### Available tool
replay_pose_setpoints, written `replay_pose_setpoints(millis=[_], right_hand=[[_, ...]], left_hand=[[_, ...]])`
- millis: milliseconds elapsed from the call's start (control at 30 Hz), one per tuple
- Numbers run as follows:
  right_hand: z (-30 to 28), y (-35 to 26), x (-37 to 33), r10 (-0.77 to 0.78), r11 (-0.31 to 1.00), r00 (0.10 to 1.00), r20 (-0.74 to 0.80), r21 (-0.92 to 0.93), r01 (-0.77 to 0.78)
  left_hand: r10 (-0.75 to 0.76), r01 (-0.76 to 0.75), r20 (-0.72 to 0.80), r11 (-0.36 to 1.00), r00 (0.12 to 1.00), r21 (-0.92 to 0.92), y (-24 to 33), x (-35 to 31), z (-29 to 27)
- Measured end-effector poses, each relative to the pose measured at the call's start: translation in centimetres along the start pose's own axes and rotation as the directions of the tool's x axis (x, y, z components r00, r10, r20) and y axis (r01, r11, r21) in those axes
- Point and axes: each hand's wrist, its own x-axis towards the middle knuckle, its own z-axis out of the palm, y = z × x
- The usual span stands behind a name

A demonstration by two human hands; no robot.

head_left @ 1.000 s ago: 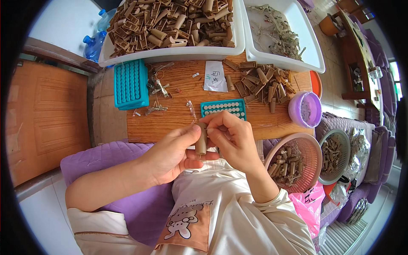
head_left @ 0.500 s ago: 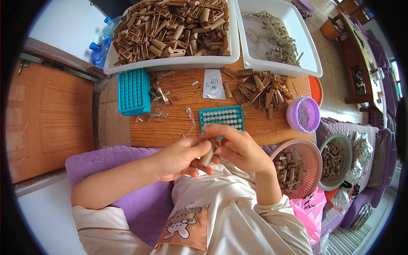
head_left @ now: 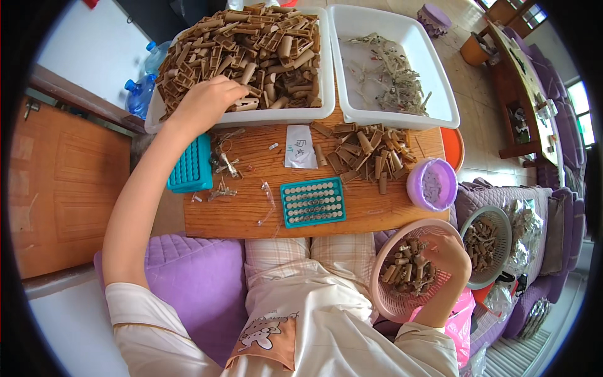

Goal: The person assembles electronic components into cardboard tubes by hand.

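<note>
Left hand point(head_left: 210, 100): fingers curled down, at brown tubes point(head_left: 270, 50) heaped in white bin point(head_left: 279, 117); grip not discernible. Right hand point(head_left: 451, 256): loosely bent, over pink basket point(head_left: 377, 283) holding similar tubes point(head_left: 405, 270); hold not discernible.

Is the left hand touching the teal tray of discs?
Apart. The head view shows the left hand up at the bin of brown pieces, with table visible between it and the tray.

Remotely, I see two blue jugs point(head_left: 141, 97) near a wooden door point(head_left: 75, 188), plus a purple stool point(head_left: 434, 20) and an orange bucket point(head_left: 473, 50) across the room.
</note>
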Motion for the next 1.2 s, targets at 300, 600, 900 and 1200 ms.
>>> replay_pose_setpoints(millis=[300,600,900,1200], right_hand=[[-8.0,-7.3,15.0,-0.248,0.908,0.853,-0.459,0.196,0.37],[-8.3,-8.8,34.2,-0.259,0.933,0.938,-0.229,-0.311,0.181],[-7.1,-9.8,36.1,-0.467,0.741,0.879,-0.095,-0.584,0.33],[-6.7,-10.4,33.7,-0.488,0.462,0.868,0.091,-0.817,0.345]], left_hand=[[-0.099,0.101,0.156,0.995,0.983,-0.005,-1.0,1.2,1.2],[-0.109,0.107,0.027,0.991,0.994,0.085,-1.3,2.3,3.1],[-0.145,0.138,-0.154,0.989,0.977,-0.053,-1.0,2.1,2.0],[-0.31,0.257,-0.11,0.904,0.944,-0.341,1.2,0.4,-1.1]])
